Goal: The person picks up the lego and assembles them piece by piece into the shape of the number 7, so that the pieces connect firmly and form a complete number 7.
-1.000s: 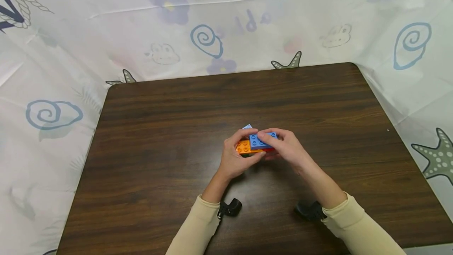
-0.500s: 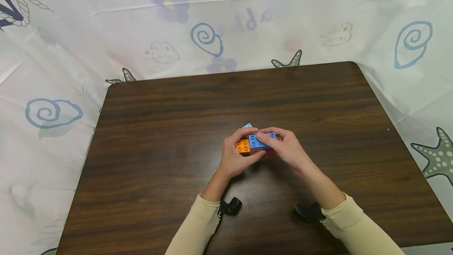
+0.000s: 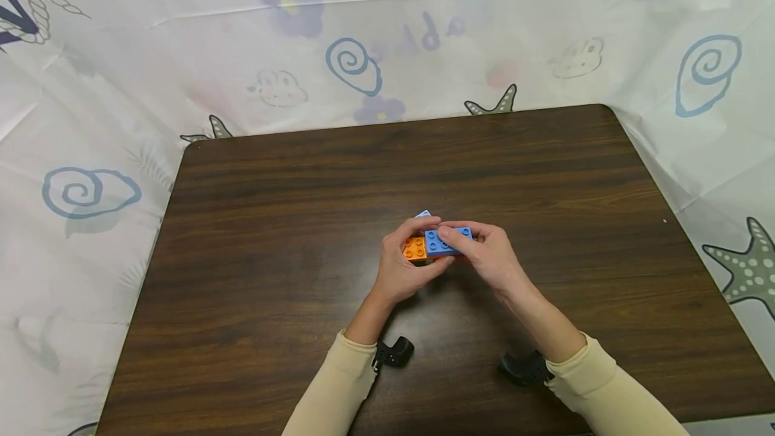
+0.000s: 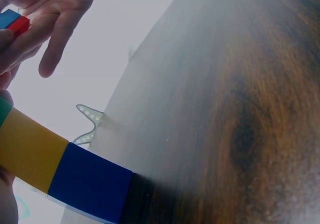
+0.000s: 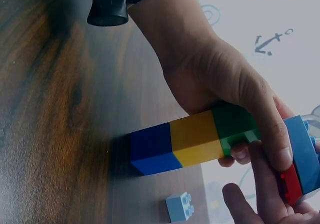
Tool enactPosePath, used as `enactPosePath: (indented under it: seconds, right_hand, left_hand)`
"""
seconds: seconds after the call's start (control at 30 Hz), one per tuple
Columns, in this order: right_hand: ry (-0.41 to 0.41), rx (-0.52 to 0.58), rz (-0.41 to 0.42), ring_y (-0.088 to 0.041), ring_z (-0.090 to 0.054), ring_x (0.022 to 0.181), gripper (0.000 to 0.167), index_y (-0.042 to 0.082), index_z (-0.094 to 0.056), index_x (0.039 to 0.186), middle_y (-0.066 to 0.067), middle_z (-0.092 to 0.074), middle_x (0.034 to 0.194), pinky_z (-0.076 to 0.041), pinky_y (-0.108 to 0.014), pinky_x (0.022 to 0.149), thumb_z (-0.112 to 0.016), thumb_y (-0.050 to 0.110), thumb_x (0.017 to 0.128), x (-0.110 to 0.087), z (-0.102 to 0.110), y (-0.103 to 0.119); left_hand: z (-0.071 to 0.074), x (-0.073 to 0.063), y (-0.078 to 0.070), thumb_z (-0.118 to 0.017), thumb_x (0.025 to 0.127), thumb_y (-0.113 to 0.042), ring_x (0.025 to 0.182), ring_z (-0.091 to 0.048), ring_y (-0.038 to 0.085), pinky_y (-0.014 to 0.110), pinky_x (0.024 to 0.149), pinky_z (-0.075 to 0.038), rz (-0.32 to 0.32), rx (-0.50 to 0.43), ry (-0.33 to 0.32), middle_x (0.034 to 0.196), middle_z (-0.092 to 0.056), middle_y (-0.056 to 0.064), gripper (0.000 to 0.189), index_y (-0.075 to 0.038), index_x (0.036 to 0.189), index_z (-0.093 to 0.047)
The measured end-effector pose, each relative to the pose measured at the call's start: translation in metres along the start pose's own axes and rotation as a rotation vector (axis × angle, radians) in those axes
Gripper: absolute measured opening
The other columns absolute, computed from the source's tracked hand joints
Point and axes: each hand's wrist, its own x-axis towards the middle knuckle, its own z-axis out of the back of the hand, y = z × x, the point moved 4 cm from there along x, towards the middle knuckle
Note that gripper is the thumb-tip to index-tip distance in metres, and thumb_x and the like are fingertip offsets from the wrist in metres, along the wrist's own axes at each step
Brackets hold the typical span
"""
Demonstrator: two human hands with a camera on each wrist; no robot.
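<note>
A tower of toy building bricks stands on the dark wooden table, with dark blue [image 5: 152,149], yellow [image 5: 197,139] and green [image 5: 235,126] bricks from the bottom up. An orange brick [image 3: 414,248] shows at its top, between the thumb and fingers of my left hand [image 3: 402,261], which grips the tower's upper part. My right hand [image 3: 490,254] pinches a blue brick [image 3: 448,242], thumb on its studs, over the orange brick's right part. A red brick [image 5: 291,185] lies directly under that blue brick, beside the right fingers [image 5: 265,194].
A light blue brick [image 5: 178,207] lies on the table [image 3: 290,221] behind the tower, partly hidden by the left hand in the head view. A printed white cloth [image 3: 387,32] hangs beyond the table's back edge. Black camera mounts [image 3: 393,352] sit at both wrists.
The blue brick has shifted slightly left and its red neighbour shows less beneath it. My right wrist has moved slightly left; the left hand keeps its grip.
</note>
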Motion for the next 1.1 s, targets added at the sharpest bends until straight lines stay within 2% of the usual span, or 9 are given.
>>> enactPosePath:
  seconds: [0.23,0.47,0.77,0.9,1.1]
  right_hand:
    - [0.005,-0.003,0.001,-0.026,-0.061,0.092,0.050,0.004,-0.066,0.124,-0.013,-0.066,0.115,-0.051,-0.047,0.089,-0.069,0.042,0.091,0.0010,-0.0004,0.0013]
    - [0.002,0.042,0.028,-0.021,-0.064,0.089,0.047,0.002,-0.066,0.122,-0.014,-0.067,0.112,-0.055,-0.034,0.081,-0.071,0.035,0.091,0.0022,-0.0019,0.0017]
    - [-0.004,0.053,0.025,-0.023,-0.062,0.090,0.047,0.004,-0.066,0.123,-0.014,-0.066,0.113,-0.054,-0.031,0.080,-0.072,0.036,0.090,0.0019,-0.0029,-0.0011]
    - [0.024,0.018,-0.007,-0.024,-0.060,0.094,0.052,0.007,-0.063,0.129,-0.013,-0.064,0.118,-0.053,-0.034,0.083,-0.070,0.041,0.090,0.0038,-0.0014,-0.0018]
    - [0.093,0.015,-0.064,-0.023,-0.063,0.089,0.060,-0.001,-0.059,0.129,-0.012,-0.066,0.107,-0.049,-0.047,0.092,-0.055,0.050,0.097,0.0068,0.0033,-0.0038]
  left_hand:
    - [0.0006,0.0001,-0.0002,-0.082,0.065,0.014,0.094,-0.061,0.025,0.033,0.082,-0.051,-0.007,0.007,-0.003,0.109,-0.066,0.020,0.058,0.007,0.117,-0.059]
    - [0.0007,0.0005,-0.0004,-0.083,0.065,0.015,0.093,-0.060,0.025,0.033,0.081,-0.050,-0.013,0.008,-0.008,0.109,-0.067,0.020,0.057,0.007,0.116,-0.060]
    - [0.0002,0.0007,-0.0005,-0.082,0.066,0.013,0.094,-0.060,0.025,0.035,0.083,-0.049,-0.016,0.008,0.000,0.110,-0.067,0.018,0.054,0.006,0.115,-0.062]
    - [0.0006,0.0007,-0.0009,-0.082,0.065,0.013,0.094,-0.059,0.025,0.035,0.084,-0.049,-0.010,0.013,-0.003,0.110,-0.066,0.019,0.054,0.007,0.115,-0.061]
    - [0.0002,-0.0003,0.0002,-0.083,0.066,0.013,0.097,-0.061,0.025,0.036,0.087,-0.049,0.015,0.009,-0.006,0.112,-0.067,0.017,0.054,0.005,0.115,-0.062]
